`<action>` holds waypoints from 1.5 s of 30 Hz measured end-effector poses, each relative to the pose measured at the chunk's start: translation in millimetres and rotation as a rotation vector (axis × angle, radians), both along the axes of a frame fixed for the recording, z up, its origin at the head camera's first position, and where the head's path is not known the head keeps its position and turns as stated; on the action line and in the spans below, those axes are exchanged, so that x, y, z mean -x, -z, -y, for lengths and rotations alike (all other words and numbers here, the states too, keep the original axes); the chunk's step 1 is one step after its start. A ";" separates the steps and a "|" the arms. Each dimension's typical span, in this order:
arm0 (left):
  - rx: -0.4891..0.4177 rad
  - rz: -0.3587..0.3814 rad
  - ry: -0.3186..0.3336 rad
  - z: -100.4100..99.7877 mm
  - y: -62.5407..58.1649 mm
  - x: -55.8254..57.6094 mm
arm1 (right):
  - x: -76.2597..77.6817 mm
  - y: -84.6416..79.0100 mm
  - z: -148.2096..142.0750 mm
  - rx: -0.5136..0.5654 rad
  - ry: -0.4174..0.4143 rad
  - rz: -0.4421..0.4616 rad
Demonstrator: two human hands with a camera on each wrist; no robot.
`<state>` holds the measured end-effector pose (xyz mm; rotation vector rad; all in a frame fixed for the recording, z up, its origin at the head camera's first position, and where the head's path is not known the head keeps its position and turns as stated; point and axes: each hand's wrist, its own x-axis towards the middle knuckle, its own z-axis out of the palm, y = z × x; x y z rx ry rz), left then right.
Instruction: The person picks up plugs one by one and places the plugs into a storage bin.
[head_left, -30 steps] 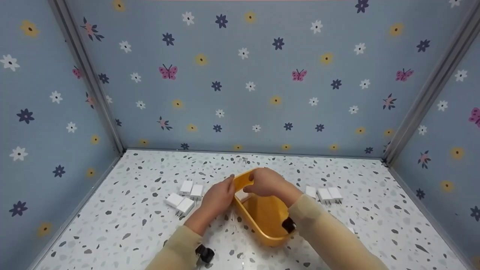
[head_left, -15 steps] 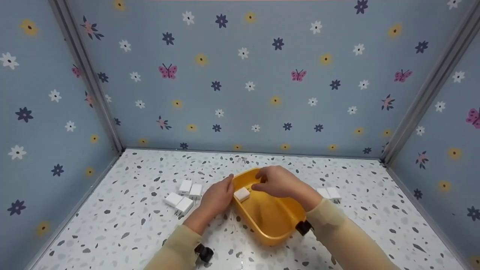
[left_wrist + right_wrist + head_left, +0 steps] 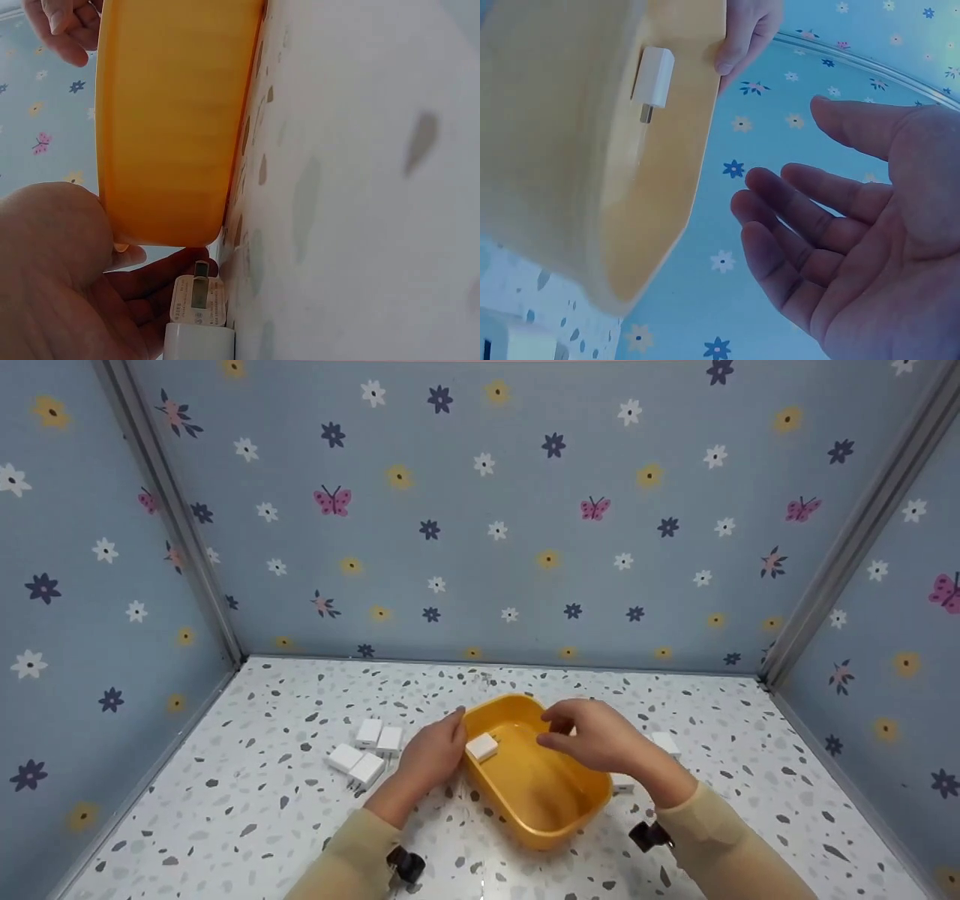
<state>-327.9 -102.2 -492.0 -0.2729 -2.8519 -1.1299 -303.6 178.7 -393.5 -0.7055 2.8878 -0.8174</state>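
Note:
A yellow plastic bin (image 3: pixel 532 784) stands on the speckled table in the head view. My left hand (image 3: pixel 433 754) grips its left rim, thumb at the edge and fingers along the outer wall. One white charger plug (image 3: pixel 481 747) lies inside, against the left wall, its metal prongs showing in the right wrist view. My right hand (image 3: pixel 604 735) hovers over the bin's right rim, fingers loosely bent; its palm (image 3: pixel 885 262) holds nothing. By the left fingers in the left wrist view is another white charger plug (image 3: pixel 199 304), prongs towards the bin.
Several white charger plugs (image 3: pixel 366 769) lie grouped left of my left hand. To the right of the bin are more plugs, one charger plug (image 3: pixel 664 744) partly behind my right hand and another charger plug (image 3: pixel 622 783) beside the bin. Flowered panels (image 3: pixel 487 547) enclose the table.
My right hand has drawn back to the right from over the far end of the bin, uncovering the charger plug inside. My left hand has stayed on the rim.

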 end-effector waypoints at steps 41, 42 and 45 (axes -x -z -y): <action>-0.008 0.054 -0.016 -1.7 0.4 -1.4 | -53.6 27.2 -96.5 0.040 -0.003 -0.116; -0.007 0.051 -0.015 -1.5 0.3 -1.3 | -55.0 27.6 -98.1 0.034 0.001 -0.116; -0.004 0.033 -0.009 -1.1 0.0 -1.7 | -58.3 28.7 -103.3 0.004 0.009 -0.114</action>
